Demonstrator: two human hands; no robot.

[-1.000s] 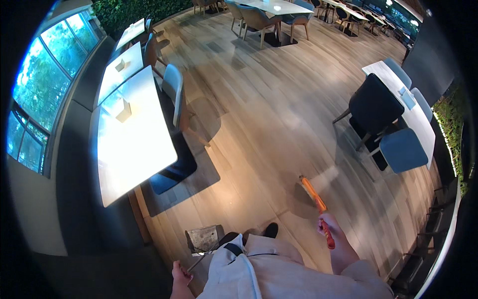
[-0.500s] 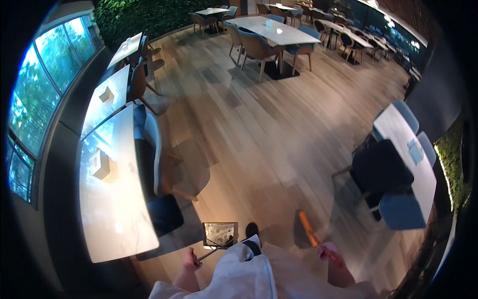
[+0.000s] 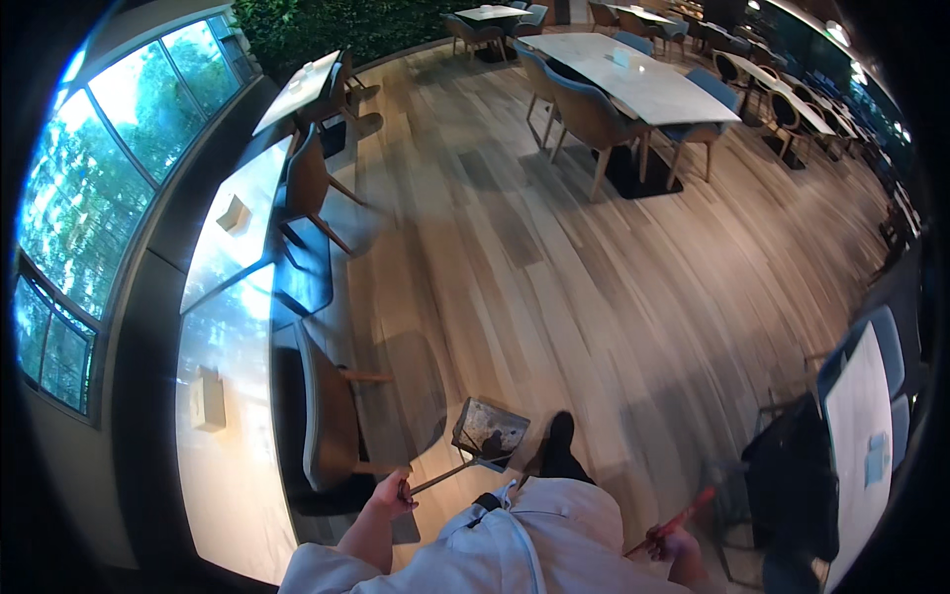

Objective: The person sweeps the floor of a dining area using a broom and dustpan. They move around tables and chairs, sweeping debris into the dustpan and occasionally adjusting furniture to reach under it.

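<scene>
My left hand (image 3: 396, 492) is closed around the thin handle of a long-handled dustpan (image 3: 491, 434). Its scuffed metal pan hangs low over the wooden floor, just ahead of my body and left of my dark shoe (image 3: 560, 436). On the other side, my right hand (image 3: 677, 544) is wrapped round an orange-red stick (image 3: 696, 503), which slants up and to the right out of my fist. A thinner end pokes out behind the hand. What the stick belongs to does not show.
Along the windows at left runs a row of pale tables (image 3: 230, 485) with a wooden chair (image 3: 330, 416) beside it. A larger white table (image 3: 633, 74) with chairs stands ahead. Another table (image 3: 859, 436) with dark and blue-grey chairs is close at right.
I have moved forward, and the near tables have slid closer. The dustpan has shifted right in view and tilted. My right hand has dropped lower, and the stick now points to the right.
</scene>
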